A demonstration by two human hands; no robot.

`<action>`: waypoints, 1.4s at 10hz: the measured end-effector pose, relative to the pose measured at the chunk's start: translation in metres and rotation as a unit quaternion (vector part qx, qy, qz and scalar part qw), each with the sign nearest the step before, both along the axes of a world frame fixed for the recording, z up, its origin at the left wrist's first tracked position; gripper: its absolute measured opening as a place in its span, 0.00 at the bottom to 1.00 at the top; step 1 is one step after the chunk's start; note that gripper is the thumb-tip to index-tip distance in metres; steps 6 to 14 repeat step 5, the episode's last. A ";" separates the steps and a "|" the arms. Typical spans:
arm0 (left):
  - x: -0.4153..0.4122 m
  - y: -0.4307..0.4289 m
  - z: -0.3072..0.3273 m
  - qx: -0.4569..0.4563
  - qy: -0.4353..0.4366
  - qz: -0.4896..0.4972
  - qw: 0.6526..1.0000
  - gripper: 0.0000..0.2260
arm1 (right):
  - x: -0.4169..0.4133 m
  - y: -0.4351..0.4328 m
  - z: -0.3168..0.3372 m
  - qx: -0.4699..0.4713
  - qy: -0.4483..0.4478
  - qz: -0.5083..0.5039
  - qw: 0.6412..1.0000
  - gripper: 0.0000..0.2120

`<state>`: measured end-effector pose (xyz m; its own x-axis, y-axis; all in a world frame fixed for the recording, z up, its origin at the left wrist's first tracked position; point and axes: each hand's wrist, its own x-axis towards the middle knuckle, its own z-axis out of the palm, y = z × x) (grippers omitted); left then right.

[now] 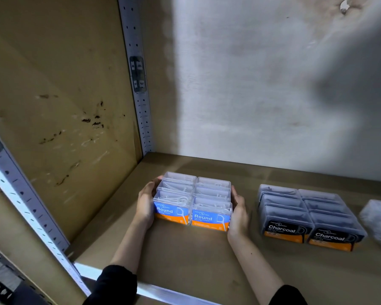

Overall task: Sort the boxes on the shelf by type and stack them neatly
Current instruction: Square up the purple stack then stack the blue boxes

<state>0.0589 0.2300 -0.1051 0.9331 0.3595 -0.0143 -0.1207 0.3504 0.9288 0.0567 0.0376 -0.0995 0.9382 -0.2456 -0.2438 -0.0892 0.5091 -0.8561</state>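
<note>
Several clear "Round" floss boxes with blue and orange labels stand in a tight block, two columns wide, on the brown shelf board. My left hand presses flat against the block's left side. My right hand presses flat against its right side. To the right, apart from my hands, several dark "Charcoal" floss boxes form a similar two-column block. A blurred pale box lies at the far right edge.
A brown side panel and a perforated metal upright close the shelf on the left. A pale back wall stands behind. The shelf's metal front edge runs below my forearms.
</note>
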 end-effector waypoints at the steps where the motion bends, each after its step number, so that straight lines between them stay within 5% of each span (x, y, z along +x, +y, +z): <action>1: -0.001 0.001 0.001 -0.015 0.008 -0.013 1.000 0.16 | 0.000 -0.001 -0.001 0.023 -0.004 0.013 1.000 0.16; 5: -0.004 0.006 0.005 -0.115 0.018 0.032 0.993 0.17 | -0.011 -0.009 -0.004 -0.021 -0.008 -0.003 1.000 0.18; 14: -0.004 0.006 0.005 -0.115 0.018 0.032 0.993 0.17 | -0.011 -0.009 -0.004 -0.021 -0.008 -0.003 1.000 0.18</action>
